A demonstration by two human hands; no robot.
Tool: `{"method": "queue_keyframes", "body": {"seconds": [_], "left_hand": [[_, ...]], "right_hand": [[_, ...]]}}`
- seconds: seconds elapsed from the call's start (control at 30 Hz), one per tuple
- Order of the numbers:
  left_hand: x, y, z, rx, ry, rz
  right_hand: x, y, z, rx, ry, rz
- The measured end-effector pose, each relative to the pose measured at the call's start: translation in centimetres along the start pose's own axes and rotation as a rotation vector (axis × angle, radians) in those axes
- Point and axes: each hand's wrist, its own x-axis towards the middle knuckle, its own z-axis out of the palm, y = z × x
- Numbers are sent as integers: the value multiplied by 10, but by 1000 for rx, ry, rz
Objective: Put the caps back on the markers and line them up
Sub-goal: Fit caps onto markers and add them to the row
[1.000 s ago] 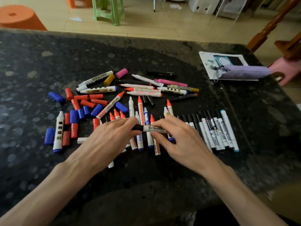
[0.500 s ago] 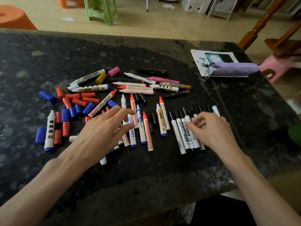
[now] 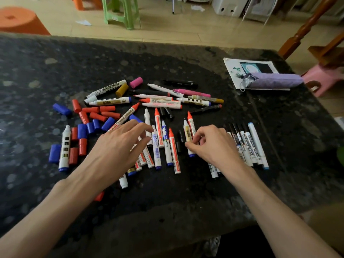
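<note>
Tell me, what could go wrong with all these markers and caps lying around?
1. The right hand has its wrist over the lined-up row of markers. It could nudge them crooked.
2. Red caps and blue caps lie mixed together, so a marker might get the wrong colour.
3. The small black caps are hard to see on the dark table and could get flicked away.

Single head-worn wide-angle view faces forward and down, close over the table (image 3: pixel 55 75); floor (image 3: pixel 186 30) crosses the upper frame.
</note>
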Motion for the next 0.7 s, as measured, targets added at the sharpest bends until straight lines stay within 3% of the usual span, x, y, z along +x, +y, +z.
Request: {"method": "queue_keyframes", "body": {"seconds": [0.17, 0.3, 0.4, 0.53, 0.7], "left_hand": [[1, -3, -5, 24, 15, -26], [1, -7, -9, 30, 48, -74], [1, -6, -11, 33, 51, -84], [1, -3, -12, 25, 56, -87], [2, -5, -13, 14, 60, -92]], "right_hand": [[1, -3, -3, -47, -25, 40], [6, -1, -10, 109, -107, 12], [20, 10, -15, 198, 20, 14], [49, 29, -17, 56, 268, -27], [75, 29, -7, -160, 229, -106]]}}
